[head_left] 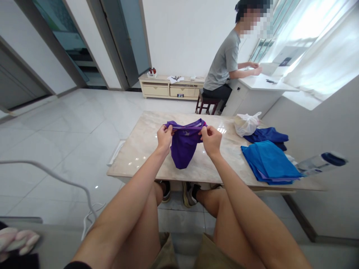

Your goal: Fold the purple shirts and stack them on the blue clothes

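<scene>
A small purple cloth garment (183, 147) is stretched by its upper edge between my two hands, above the marble-look table. Its body hangs down and narrows toward the bottom, with a small pale mark under the band; its exact kind is unclear. My left hand (165, 136) pinches the left end of that edge. On the other end, my right hand (211, 139) has thumb and fingers closed on the cloth. Folded bright blue cloths (270, 162) lie stacked to the right of my right hand, apart from it.
Behind the blue stack are a darker blue cloth (266, 135) and a white plastic bag (247, 124). A clear bottle (321, 163) with a dark cap stands at the table's (140, 157) right end. Another person (224, 56) sits at a white desk beyond. A white cable (53, 175) curves at left.
</scene>
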Demonstrator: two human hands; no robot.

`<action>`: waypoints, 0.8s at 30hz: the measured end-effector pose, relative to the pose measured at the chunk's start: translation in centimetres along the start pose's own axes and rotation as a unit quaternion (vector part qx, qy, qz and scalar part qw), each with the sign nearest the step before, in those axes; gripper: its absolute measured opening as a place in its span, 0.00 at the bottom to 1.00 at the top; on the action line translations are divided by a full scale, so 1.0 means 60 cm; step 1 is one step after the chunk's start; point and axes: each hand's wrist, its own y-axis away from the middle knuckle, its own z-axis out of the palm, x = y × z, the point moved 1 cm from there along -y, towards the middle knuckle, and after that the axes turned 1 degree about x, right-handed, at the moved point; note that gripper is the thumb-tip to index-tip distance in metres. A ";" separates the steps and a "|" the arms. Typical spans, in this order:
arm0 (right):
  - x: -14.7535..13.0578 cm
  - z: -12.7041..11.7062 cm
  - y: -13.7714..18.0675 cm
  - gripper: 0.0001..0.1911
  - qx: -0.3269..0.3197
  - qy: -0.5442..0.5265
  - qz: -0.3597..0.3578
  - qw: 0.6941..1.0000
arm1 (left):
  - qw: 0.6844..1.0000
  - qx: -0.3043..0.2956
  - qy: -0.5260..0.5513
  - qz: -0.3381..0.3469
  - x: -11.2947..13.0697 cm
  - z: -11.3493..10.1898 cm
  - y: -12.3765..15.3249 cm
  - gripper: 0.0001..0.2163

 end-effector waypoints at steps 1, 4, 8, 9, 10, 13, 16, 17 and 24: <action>-0.005 0.002 0.001 0.18 0.019 -0.012 -0.021 1.000 | 1.000 -0.009 0.010 0.022 0.004 0.000 -0.002 0.03; -0.018 0.006 0.007 0.20 0.048 0.001 -0.058 0.997 | 0.999 -0.004 0.023 0.024 0.010 0.002 -0.003 0.02; -0.021 0.003 0.008 0.22 0.033 0.011 -0.065 0.997 | 0.997 0.047 0.044 -0.033 0.008 0.002 0.001 0.05; -0.019 0.002 0.007 0.23 0.026 0.014 -0.060 0.998 | 0.997 0.047 0.045 -0.039 0.009 0.003 0.002 0.06; -0.016 0.002 0.005 0.23 0.018 0.020 -0.054 0.998 | 0.998 0.035 0.044 -0.041 0.010 0.003 0.005 0.06; -0.002 0.005 0.002 0.22 -0.024 0.054 -0.035 0.998 | 0.998 -0.041 0.032 -0.041 0.016 0.010 0.019 0.08; 0.013 0.014 0.007 0.25 -0.137 0.083 -0.001 0.987 | 0.991 -0.130 0.008 -0.043 0.020 0.022 0.043 0.08; 0.017 0.017 0.010 0.26 -0.177 0.092 0.011 0.980 | 0.987 -0.152 -0.004 -0.041 0.021 0.026 0.050 0.09; 0.012 0.023 0.015 0.22 -0.246 0.111 -0.010 0.963 | 0.979 -0.189 -0.072 -0.030 0.015 0.030 0.067 0.12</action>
